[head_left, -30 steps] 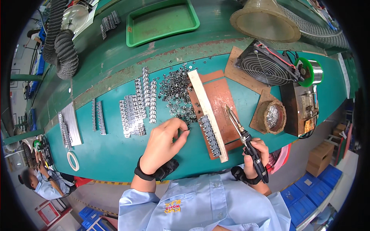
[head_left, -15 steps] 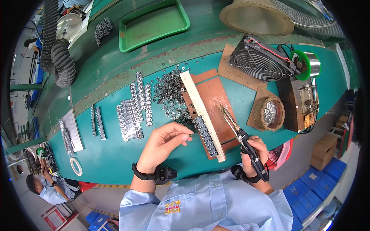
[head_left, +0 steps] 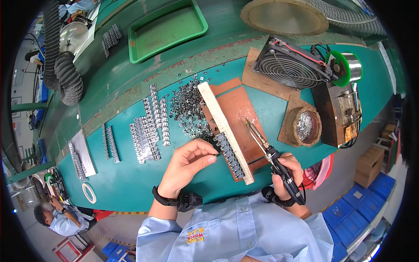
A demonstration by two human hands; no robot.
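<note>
My left hand (head_left: 190, 162) pinches a tiny dark part (head_left: 216, 154) between thumb and fingertips, just left of a row of small black components (head_left: 230, 156). That row lies along a pale wooden strip (head_left: 224, 131), on a reddish-brown board (head_left: 241, 111). In my right hand (head_left: 288, 174) is a soldering iron (head_left: 273, 156), its tip resting at or just above the board, right of the strip. Beyond my left hand spreads a pile of small metal parts (head_left: 187, 105). Several finished-looking strips of metal parts (head_left: 146, 135) lie to the left of the pile.
At the right stand a black fan (head_left: 290, 70), a solder wire spool (head_left: 350, 69), a round pot of silvery scraps (head_left: 305, 126) and a brown soldering station (head_left: 334, 115). A green tray (head_left: 168, 32) and an extraction hood (head_left: 283, 17) are at the back. A tape ring (head_left: 89, 193) lies left.
The view has shifted slightly, so most of the bench appears a little further left. Both hands keep nearly the same pose, still holding the tiny part and the soldering iron.
</note>
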